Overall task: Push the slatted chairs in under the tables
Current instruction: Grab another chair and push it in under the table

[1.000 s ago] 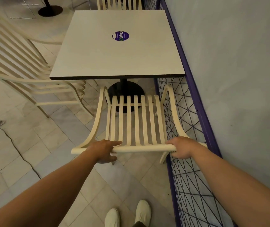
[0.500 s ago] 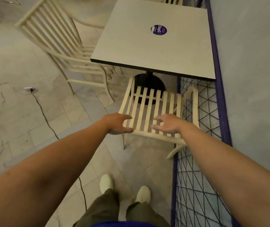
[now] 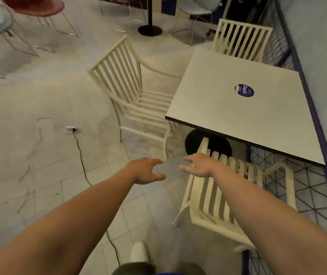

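A square white table (image 3: 240,114) with a purple round sticker stands on a black pedestal by the wall. A cream slatted chair (image 3: 214,197) sits at its near side, seat partly under the top, below my right forearm. A second cream slatted chair (image 3: 130,92) stands angled at the table's left side, seat front just under the edge. A third slatted chair (image 3: 242,40) is at the far side. My left hand (image 3: 146,171) and right hand (image 3: 197,165) hover above the floor with fingers spread, holding nothing, between the near chair and the left chair.
A purple-framed wire fence (image 3: 313,187) runs along the grey wall on the right. A black cable (image 3: 81,155) and a white plug lie on the tiled floor at left. Red and clear chairs (image 3: 37,6) and a black pedestal base (image 3: 149,29) stand farther back.
Both hands have let go of the near chair's backrest and moved left, off it. The view has swung left, bringing the angled left chair toward the middle.
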Available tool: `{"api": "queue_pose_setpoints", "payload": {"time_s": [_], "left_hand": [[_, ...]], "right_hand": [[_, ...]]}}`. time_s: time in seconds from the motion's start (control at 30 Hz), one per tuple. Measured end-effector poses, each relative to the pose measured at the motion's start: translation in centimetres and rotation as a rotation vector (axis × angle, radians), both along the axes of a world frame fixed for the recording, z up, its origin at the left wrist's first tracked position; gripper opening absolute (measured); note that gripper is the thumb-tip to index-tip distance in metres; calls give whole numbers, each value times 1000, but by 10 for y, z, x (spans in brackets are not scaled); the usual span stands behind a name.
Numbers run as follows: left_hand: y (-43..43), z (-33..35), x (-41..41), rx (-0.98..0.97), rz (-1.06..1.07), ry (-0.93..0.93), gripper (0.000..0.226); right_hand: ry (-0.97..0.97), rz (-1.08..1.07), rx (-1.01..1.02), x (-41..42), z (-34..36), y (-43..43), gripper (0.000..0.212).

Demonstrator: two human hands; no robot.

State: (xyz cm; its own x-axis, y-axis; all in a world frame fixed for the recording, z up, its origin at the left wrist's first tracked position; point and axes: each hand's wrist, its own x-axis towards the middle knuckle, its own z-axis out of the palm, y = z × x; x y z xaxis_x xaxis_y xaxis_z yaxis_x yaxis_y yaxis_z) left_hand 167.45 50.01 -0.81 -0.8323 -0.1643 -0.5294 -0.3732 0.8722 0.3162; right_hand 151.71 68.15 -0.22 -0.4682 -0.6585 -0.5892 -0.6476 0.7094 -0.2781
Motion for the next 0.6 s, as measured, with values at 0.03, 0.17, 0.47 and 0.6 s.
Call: {"api": "queue_pose_setpoints", "payload": {"time_s": [0.03,0.17,0.47,0.6], "left_hand": [[-20,3,3,1,15,2,78],[-93,8,9,-5,94,6,77],[-218,7,-27,-25,200,12,78],[-281,8,-52,-23,265,24,76]], "right_hand": [[-8,21,-1,0,2,-23,70],[-25,79,-32,-8,9,-106,69],[-14,168,-62,-53,10,-250,69],[-13,208,-74,-88,6,-322,71]]}}
